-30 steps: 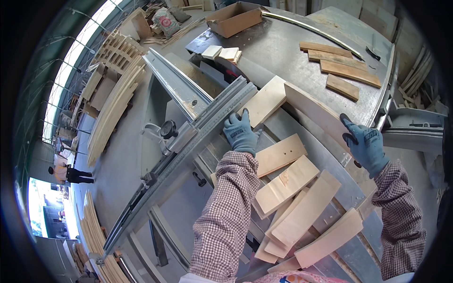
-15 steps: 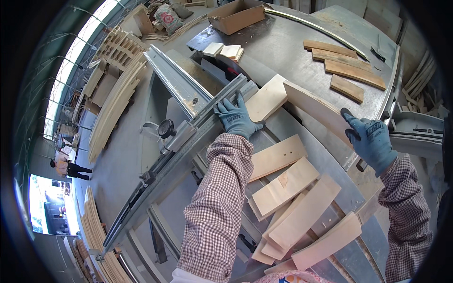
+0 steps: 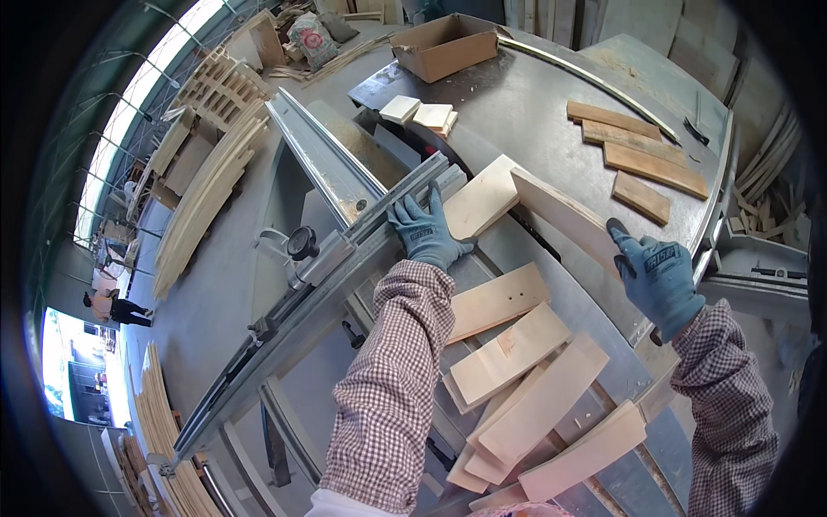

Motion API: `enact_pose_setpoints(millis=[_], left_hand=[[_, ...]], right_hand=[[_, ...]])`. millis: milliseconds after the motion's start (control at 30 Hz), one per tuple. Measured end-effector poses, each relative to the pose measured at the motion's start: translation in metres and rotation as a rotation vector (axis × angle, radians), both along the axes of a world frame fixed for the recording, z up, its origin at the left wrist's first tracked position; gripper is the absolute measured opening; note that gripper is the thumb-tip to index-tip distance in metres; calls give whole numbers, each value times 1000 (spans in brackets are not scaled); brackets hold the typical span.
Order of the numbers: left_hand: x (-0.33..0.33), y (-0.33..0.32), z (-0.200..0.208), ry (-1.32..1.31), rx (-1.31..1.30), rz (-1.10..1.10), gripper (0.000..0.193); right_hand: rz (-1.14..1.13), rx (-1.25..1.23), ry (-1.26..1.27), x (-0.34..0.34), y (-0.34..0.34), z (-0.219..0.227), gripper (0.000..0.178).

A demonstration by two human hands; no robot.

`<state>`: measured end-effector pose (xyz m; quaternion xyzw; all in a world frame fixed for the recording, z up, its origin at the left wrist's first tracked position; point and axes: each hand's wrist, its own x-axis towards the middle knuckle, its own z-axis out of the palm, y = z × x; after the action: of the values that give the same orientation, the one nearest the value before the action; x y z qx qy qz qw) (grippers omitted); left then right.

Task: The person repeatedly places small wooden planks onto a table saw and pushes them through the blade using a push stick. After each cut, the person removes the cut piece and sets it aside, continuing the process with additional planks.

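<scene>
My left hand (image 3: 426,231), in a blue work glove, lies with fingers spread over the metal fence (image 3: 379,215) of a sliding table saw. Its thumb reaches to the near edge of a pale wooden board (image 3: 484,200) that lies flat with one end by the fence. My right hand (image 3: 659,280), gloved alike, grips the near end of a second board (image 3: 564,215), which stands on edge. That board's far end meets the flat board's right end. Several cut boards (image 3: 543,405) lie loosely stacked on the table close to me, one with two small dark holes.
Several brown wooden strips (image 3: 655,159) lie on the metal tabletop at the far right. Small pale blocks (image 3: 431,116) and a cardboard box (image 3: 448,52) sit further back. Long planks (image 3: 211,198) are stacked on the floor at left, where another person (image 3: 116,306) stands far off.
The view has shifted slightly. My right hand and the board on edge sit a little closer to the flat board's end; my left hand keeps its place on the fence.
</scene>
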<state>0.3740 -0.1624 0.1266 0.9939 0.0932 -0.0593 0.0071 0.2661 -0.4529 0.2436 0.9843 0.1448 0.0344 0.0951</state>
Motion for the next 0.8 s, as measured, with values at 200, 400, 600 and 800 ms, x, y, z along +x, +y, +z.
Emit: enact_pose_setpoints(millis=[200, 400, 600, 800], left_hand=[[-2, 0, 8, -11, 33, -6, 126], [1, 5, -5, -61, 1, -11, 128], [4, 5, -5, -71, -7, -18, 128], [2, 6, -4, -62, -4, -10, 127]], right_hand=[[-21, -1, 2, -2, 4, 7, 41], [-62, -78, 69, -4, 9, 5, 42], [-42, -91, 50, -6, 7, -2, 44], [-13, -75, 29, -8, 8, -5, 45]])
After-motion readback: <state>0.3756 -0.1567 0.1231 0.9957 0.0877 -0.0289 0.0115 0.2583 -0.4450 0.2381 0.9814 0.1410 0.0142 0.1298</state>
